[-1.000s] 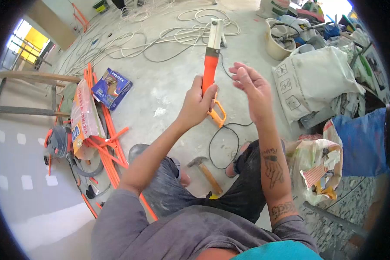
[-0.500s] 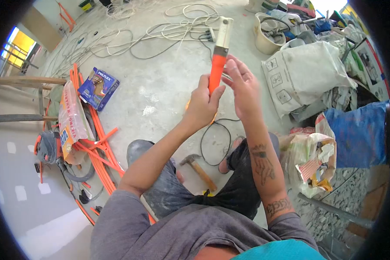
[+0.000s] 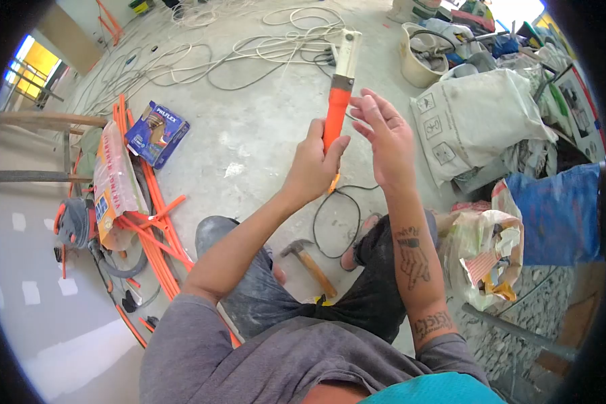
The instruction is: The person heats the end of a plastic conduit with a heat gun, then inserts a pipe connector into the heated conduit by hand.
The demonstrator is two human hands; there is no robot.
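Note:
An orange tool with a pale metal head (image 3: 338,108) stands upright in front of me. My left hand (image 3: 314,160) is wrapped round its orange body. Part of a yellow-orange handle shows below that hand, mostly hidden, and a black cord loops on the floor beneath. My right hand (image 3: 386,138) is raised just right of the tool, fingers apart and slightly bent, holding nothing. Between my feet lies a hammer (image 3: 313,271) with a wooden handle.
Orange pipes (image 3: 156,232), a blue box (image 3: 157,133) and a sander (image 3: 76,222) lie at left. Coiled cables (image 3: 269,50) spread ahead. A bucket (image 3: 421,57), white sack (image 3: 481,121), blue bag (image 3: 557,219) and open plastic bag (image 3: 485,259) line the right.
The tool and my left hand have shifted slightly right from a second ago, and the yellow-orange handle has become mostly hidden. My right hand came close to the tool, then moved a little away.

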